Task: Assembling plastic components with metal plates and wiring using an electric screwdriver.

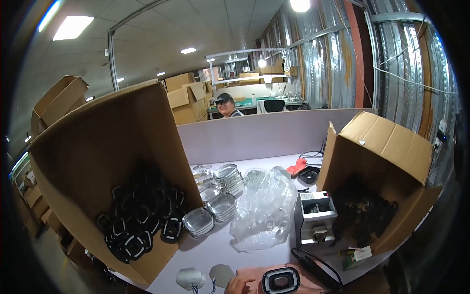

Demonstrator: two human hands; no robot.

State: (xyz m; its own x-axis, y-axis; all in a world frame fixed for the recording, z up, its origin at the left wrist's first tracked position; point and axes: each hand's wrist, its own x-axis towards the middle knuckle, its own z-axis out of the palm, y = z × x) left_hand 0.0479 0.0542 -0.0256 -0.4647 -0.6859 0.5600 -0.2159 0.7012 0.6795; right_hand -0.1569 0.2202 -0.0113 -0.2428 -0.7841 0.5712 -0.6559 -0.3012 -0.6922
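Head view: left of pink cloth (310,286), two grey plates (187,277); at its left end, left hand (239,285), fingers bent, cannot tell grip; on it, black oval frame (281,280); right hand out of view, cannot tell grip.

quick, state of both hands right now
Left hand: beside the rounded black part; cut off by the lower edge, so open or closed cannot be told.
Right hand: not in view.

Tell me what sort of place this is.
Probably a small factory or workshop, at an assembly bench: an open cardboard box holds many black parts, clear pieces stand stacked, and a black-framed part lies on a pink cloth.
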